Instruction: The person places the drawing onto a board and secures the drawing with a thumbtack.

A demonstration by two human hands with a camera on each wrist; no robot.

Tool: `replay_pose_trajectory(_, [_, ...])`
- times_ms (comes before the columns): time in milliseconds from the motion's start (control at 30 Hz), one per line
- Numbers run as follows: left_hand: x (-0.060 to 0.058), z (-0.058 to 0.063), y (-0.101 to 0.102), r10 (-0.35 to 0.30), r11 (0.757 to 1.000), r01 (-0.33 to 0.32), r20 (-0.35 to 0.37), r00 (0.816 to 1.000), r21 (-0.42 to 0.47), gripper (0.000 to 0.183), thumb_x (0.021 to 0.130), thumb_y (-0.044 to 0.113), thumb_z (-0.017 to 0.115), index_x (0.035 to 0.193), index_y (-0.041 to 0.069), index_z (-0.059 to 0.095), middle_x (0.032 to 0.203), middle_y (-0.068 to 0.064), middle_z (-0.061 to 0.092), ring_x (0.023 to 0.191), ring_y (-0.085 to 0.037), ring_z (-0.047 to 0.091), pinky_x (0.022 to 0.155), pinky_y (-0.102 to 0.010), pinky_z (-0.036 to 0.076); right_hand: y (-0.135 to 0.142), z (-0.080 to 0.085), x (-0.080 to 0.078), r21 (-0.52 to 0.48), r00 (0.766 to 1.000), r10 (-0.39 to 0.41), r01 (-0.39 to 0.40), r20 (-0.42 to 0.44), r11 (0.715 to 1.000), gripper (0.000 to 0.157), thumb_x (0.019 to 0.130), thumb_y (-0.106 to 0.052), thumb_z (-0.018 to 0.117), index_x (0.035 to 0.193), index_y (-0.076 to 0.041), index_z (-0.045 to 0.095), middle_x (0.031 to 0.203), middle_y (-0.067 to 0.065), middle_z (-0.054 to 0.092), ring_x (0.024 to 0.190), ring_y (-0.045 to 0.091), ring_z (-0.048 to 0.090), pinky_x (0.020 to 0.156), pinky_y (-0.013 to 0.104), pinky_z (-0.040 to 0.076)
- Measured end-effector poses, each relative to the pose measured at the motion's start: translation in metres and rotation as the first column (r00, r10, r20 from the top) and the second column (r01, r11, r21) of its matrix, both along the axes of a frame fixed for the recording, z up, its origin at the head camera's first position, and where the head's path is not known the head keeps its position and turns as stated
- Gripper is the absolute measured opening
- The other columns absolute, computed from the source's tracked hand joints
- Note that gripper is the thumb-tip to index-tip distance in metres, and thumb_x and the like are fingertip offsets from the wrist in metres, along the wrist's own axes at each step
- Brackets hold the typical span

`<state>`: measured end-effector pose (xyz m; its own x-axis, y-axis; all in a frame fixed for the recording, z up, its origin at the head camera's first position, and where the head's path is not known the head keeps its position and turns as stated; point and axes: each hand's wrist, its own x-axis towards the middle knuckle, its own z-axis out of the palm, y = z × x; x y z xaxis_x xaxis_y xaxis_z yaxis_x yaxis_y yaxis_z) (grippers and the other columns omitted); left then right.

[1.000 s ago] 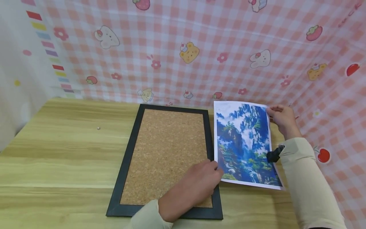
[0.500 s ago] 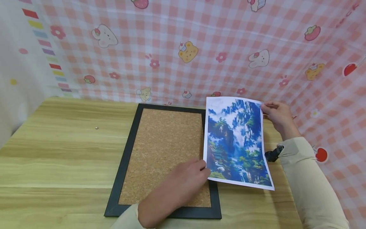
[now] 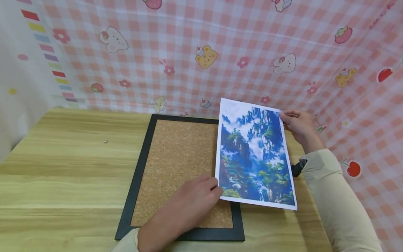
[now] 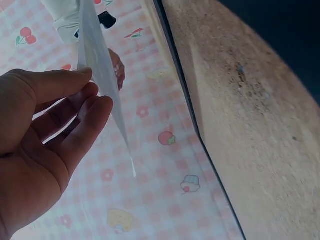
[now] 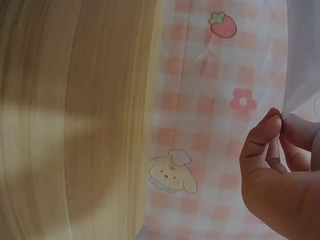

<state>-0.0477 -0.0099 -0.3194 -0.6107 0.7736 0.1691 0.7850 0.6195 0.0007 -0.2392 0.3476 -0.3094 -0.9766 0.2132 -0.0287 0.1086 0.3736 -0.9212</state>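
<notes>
A printed picture (image 3: 252, 157) of blue misty mountains, with a white border, is held up between both hands over the right side of a corkboard (image 3: 182, 168). At its lower left corner my left hand (image 3: 189, 199) pinches the sheet between thumb and fingers. In the left wrist view the sheet (image 4: 102, 65) shows nearly edge-on, raised off the cork. My right hand (image 3: 300, 126) pinches the upper right edge, and the right wrist view shows thumb and fingertips meeting on the paper (image 5: 302, 55). The sheet hides part of the board's right frame.
The corkboard's black frame (image 3: 133, 189) lies flat on a wooden table (image 3: 63, 175). Left of it sits a small shiny object (image 3: 105, 141). A pink checked cloth (image 3: 176, 42) hangs behind the table and along its right side.
Both hands have carried the picture leftward, from beside the corkboard to over its right part. Its top edge now appears higher and the sheet is slightly more tilted.
</notes>
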Motion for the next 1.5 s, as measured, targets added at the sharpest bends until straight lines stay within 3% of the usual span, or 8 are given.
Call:
replay_pose_trajectory(200, [0.002,-0.001,-0.010,-0.005,1.000,0.005,0.001,1.000,-0.024,0.010,0.094,0.009,0.072,0.104,0.013,0.076,0.092,0.002,0.064,0.076,-0.012,0.049,0.064,-0.021,0.045,-0.013,0.005,-0.001,-0.028,1.000,0.014,-0.014,-0.010,1.000,0.036,0.102,-0.030,0.061,0.124,-0.001,0.059,0.103,-0.002,0.060,0.092,0.013,0.057,0.074,0.020,0.053])
replay_pose_trajectory(367, [0.004,0.001,-0.025,-0.007,1.000,0.006,-0.022,1.000,-0.020,0.012,0.091,0.003,0.072,0.099,0.011,0.074,0.093,0.001,0.064,0.083,-0.015,0.055,0.069,-0.023,0.051,-0.024,0.009,-0.002,-0.116,0.998,0.045,-0.049,-0.037,0.992,0.029,0.101,-0.023,0.064,0.118,0.000,0.061,0.095,-0.003,0.063,0.085,0.013,0.059,0.071,0.021,0.053])
replay_pose_trajectory(667, [0.004,0.000,-0.044,-0.029,0.999,0.028,-0.040,0.999,-0.021,0.013,0.090,0.000,0.072,0.097,0.011,0.073,0.090,0.001,0.062,0.080,-0.014,0.053,0.066,-0.023,0.049,-0.034,0.009,0.000,-0.247,0.995,0.072,-0.085,-0.062,0.965,0.011,0.099,-0.016,0.067,0.102,-0.006,0.069,0.088,-0.001,0.066,0.076,0.013,0.060,0.065,0.022,0.053])
replay_pose_trajectory(967, [0.009,0.001,-0.062,-0.008,0.996,0.002,0.062,0.998,0.094,0.015,0.087,0.002,0.076,0.098,0.012,0.074,0.097,0.003,0.066,0.086,-0.013,0.056,0.071,-0.024,0.051,-0.052,0.011,-0.003,-0.102,0.991,0.129,-0.131,-0.030,0.986,0.029,0.102,-0.026,0.063,0.118,-0.002,0.061,0.098,0.000,0.062,0.081,0.015,0.058,0.073,0.025,0.053])
replay_pose_trajectory(1167, [0.013,0.004,-0.081,0.007,0.989,-0.020,0.085,0.996,0.147,0.024,0.086,0.000,0.077,0.105,0.014,0.073,0.104,0.004,0.067,0.092,-0.011,0.059,0.076,-0.026,0.053,-0.066,0.012,0.001,-0.095,0.988,0.153,-0.152,0.002,0.984,0.034,0.103,-0.028,0.061,0.122,-0.001,0.059,0.105,0.004,0.059,0.086,0.016,0.057,0.078,0.027,0.053])
replay_pose_trajectory(1333, [0.015,0.002,-0.098,0.014,0.976,-0.025,0.054,0.998,0.214,0.026,0.080,-0.002,0.080,0.098,0.015,0.072,0.099,0.006,0.065,0.091,-0.010,0.057,0.075,-0.027,0.053,-0.079,0.012,-0.002,-0.122,0.980,0.196,-0.197,-0.022,0.973,0.030,0.103,-0.025,0.061,0.119,0.001,0.059,0.103,0.006,0.058,0.083,0.016,0.058,0.074,0.026,0.052])
replay_pose_trajectory(1500, [0.015,0.001,-0.108,0.030,0.977,-0.042,0.061,0.998,0.208,0.025,0.077,-0.002,0.081,0.095,0.014,0.072,0.098,0.006,0.065,0.092,-0.012,0.057,0.078,-0.029,0.055,-0.089,0.012,-0.009,-0.124,0.976,0.214,-0.216,-0.031,0.968,0.028,0.104,-0.024,0.060,0.117,0.001,0.060,0.105,0.008,0.060,0.087,0.017,0.059,0.073,0.027,0.051])
